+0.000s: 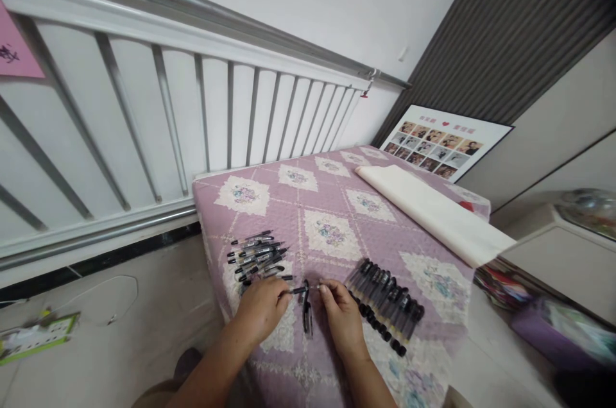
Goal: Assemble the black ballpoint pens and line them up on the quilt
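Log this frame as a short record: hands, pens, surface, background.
left_hand: left hand pinches a dark pen part
right_hand: right hand pinches a small thin piece, too small to identify
between_hands: loose pen pieces on the cloth
left_pens: loose pile of pens
right_pens: row of pens, side by side, slanted
surface: pink floral tablecloth
far_right: cream sheet on the cloth
background: white radiator, photo board
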`<action>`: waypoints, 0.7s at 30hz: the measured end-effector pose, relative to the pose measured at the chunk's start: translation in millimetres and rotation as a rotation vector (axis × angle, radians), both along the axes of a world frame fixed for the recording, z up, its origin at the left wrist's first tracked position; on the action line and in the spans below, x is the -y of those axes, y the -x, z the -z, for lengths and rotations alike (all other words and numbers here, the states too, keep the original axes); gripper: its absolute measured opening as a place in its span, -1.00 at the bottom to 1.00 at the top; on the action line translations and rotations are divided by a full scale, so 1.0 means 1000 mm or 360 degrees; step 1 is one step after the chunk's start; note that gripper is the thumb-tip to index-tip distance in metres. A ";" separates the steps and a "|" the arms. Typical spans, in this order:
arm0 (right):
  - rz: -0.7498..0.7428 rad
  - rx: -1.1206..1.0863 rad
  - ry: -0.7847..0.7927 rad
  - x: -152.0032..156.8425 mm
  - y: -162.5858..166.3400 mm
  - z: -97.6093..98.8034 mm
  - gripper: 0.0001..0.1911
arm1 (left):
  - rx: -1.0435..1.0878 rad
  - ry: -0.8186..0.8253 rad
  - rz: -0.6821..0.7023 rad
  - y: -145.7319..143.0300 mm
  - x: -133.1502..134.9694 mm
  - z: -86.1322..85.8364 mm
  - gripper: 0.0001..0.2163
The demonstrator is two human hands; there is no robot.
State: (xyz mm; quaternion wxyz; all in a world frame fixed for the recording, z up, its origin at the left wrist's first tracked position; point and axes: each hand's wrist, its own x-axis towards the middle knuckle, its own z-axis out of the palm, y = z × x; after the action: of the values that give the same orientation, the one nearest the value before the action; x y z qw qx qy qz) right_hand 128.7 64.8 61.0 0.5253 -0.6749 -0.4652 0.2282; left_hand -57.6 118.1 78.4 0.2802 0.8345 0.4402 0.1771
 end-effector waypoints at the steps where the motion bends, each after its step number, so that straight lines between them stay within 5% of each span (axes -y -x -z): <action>1: -0.0014 -0.0009 0.0009 0.000 0.000 -0.001 -0.73 | 0.0000 -0.0001 0.0007 0.000 0.000 0.000 -0.85; 21: -0.0449 -0.0173 0.0136 0.001 0.004 -0.006 -0.70 | 0.0075 -0.0008 0.0094 0.003 -0.001 -0.001 -0.83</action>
State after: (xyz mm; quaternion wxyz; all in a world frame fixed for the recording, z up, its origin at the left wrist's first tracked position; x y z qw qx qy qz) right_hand 124.9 63.6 67.2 0.4833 -0.6113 -0.5161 0.3555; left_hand -60.5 119.3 79.7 0.2935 0.8434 0.4082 0.1895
